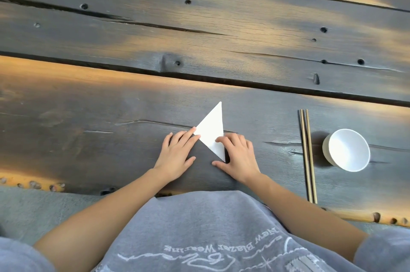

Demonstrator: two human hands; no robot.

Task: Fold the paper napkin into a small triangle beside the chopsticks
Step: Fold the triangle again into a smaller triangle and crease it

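A white paper napkin (212,131) lies flat on the dark wooden table (111,121), folded into a triangle with one tip pointing away from me. My left hand (177,154) rests palm down, its fingertips pressing the napkin's left corner. My right hand (237,156) lies flat over the napkin's near right corner, fingers spread on the paper. A pair of brown chopsticks (308,156) lies side by side to the right, apart from the napkin, pointing away from me.
A small white bowl (347,149) stands just right of the chopsticks. The table's near edge (33,184) runs in front of my body, with my grey shirt below it. Wide dark planks with cracks and knot holes stretch beyond the napkin.
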